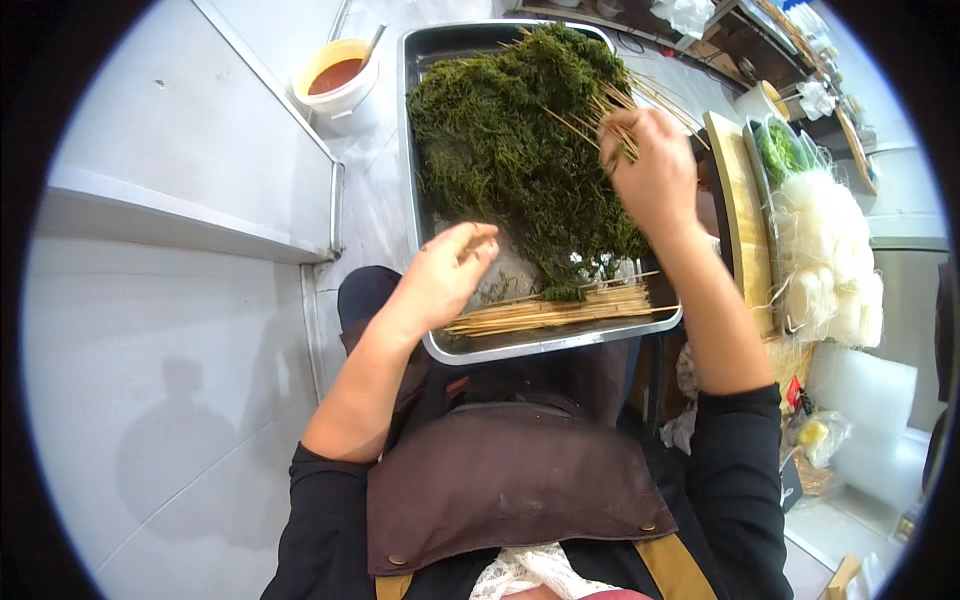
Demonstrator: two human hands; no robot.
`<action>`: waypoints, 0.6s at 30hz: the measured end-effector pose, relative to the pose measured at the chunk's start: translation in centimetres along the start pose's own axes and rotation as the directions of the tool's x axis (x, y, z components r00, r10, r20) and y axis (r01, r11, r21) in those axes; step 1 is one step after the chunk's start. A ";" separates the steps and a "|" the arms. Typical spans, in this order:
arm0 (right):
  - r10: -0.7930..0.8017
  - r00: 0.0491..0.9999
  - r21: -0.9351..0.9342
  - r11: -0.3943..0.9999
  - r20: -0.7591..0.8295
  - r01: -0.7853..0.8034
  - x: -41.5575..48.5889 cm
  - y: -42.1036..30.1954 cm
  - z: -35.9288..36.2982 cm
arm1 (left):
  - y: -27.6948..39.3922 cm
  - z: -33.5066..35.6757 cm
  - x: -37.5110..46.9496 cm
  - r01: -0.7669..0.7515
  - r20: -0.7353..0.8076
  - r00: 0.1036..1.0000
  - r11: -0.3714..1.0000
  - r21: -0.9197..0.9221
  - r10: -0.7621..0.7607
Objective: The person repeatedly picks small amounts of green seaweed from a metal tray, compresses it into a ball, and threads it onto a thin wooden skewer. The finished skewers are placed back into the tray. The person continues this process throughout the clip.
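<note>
A large metal-rimmed tray (517,351) lies before me with a heap of dark green seaweed-like strands (495,135) in it. Along its near side rests a bundle of thin wooden skewers (555,311). My left hand (450,270) is over the tray's near left part, fingers apart, with nothing seen in it. My right hand (652,161), slightly blurred, is at the upper right of the heap, fingers curled by more skewers (615,105); whether it grips them cannot be told. Some of those skewers stick out past the tray's right rim.
A white tub of red-orange sauce (336,79) with a spoon stands left of the tray. At the right are a wooden board (739,217), a container of white noodle-like bundles (821,255) and chopped greens (780,150). A white panelled wall (187,195) borders the left side.
</note>
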State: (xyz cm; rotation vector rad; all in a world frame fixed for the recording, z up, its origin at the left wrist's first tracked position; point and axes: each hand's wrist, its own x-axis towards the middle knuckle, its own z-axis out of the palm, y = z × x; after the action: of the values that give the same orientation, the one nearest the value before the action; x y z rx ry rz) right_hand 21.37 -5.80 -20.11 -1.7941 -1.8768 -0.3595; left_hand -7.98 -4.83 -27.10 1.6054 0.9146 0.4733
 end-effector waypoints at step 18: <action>0.152 0.822 -0.009 0.984 0.549 -0.176 -7.1 -3.7 6.1 | 0.1 -0.3 -0.1 -0.006 -0.052 0.999 0.999 0.034 0.007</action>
State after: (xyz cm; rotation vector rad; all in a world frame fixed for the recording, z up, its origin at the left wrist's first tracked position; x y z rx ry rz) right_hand 16.59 -8.92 -28.35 -2.1714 -2.0415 0.2982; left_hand -8.21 -4.77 -26.90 1.6332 0.9613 0.5091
